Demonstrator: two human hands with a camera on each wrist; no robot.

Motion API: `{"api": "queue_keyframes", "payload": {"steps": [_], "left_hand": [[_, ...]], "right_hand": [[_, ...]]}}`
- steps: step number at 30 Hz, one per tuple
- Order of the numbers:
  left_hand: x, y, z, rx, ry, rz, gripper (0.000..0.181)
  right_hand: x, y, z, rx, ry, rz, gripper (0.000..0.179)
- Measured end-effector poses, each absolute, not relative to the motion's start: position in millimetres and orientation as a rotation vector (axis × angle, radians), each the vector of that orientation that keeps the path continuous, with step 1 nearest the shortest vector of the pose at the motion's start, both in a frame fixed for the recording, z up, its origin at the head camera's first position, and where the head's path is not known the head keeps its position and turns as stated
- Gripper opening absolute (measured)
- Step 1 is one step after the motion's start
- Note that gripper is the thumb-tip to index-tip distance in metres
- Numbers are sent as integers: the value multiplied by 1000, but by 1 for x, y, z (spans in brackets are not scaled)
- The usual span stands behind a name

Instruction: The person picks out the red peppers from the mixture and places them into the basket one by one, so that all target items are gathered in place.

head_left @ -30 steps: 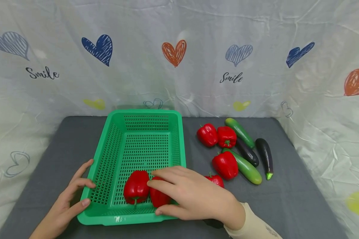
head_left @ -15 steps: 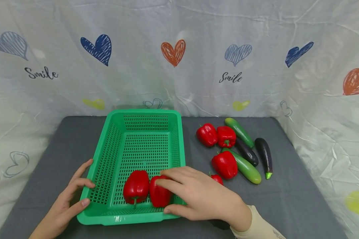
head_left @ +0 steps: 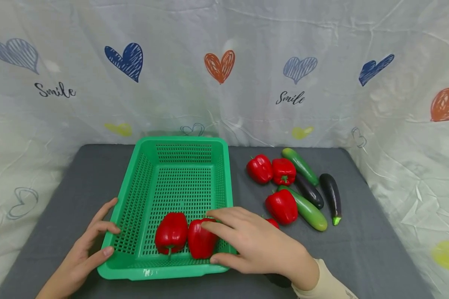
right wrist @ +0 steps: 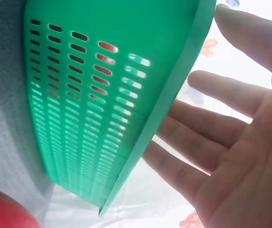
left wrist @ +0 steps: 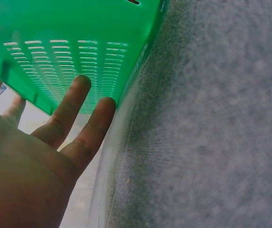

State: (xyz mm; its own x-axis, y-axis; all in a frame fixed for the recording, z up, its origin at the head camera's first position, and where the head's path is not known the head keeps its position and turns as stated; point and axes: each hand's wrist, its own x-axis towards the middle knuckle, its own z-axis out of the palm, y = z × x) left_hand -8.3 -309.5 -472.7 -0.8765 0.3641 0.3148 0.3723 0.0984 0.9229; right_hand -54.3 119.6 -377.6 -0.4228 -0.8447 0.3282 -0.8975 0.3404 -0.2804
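Observation:
A green plastic basket (head_left: 172, 272) with slotted walls stands on the grey table. Inside, two red bell peppers sit side by side near its front: one bell pepper (head_left: 171, 233) on the left and another bell pepper (head_left: 201, 240) on the right. My left hand (head_left: 83, 249) rests at the basket's left rim; two of its straight fingers (left wrist: 95, 126) lie against the outer wall in the left wrist view. Over the right rim hovers my right hand (head_left: 254, 241), fingers spread and holding nothing, close beside the right-hand pepper. The right wrist view shows its fingertips near the rim.
Right of the basket lie several more red bell peppers (head_left: 282, 207), two green cucumber-like vegetables (head_left: 307, 209) and dark eggplants (head_left: 330, 194). Another pepper (head_left: 273, 223) and a dark object (head_left: 278, 280) are partly hidden by my right hand and wrist. A printed curtain (head_left: 254, 120) hangs behind.
My right hand has let go of the right-hand pepper in the basket and drawn back to the right, uncovering more of it. My left hand has stayed at the rim.

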Motion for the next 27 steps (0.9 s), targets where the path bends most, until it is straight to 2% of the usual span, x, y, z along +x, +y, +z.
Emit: {"api": "queue_keyframes", "payload": {"steps": [20, 27], "left_hand": [[-10, -310, -481, -846, -2245, -1965, 43], [-9, -309, -474, -779, -2317, -1956, 37]], "right_hand": [[-56, 136, -375, 1466, -2633, 623, 69], [-57, 152, -375, 1363, -2662, 612, 70]]}}
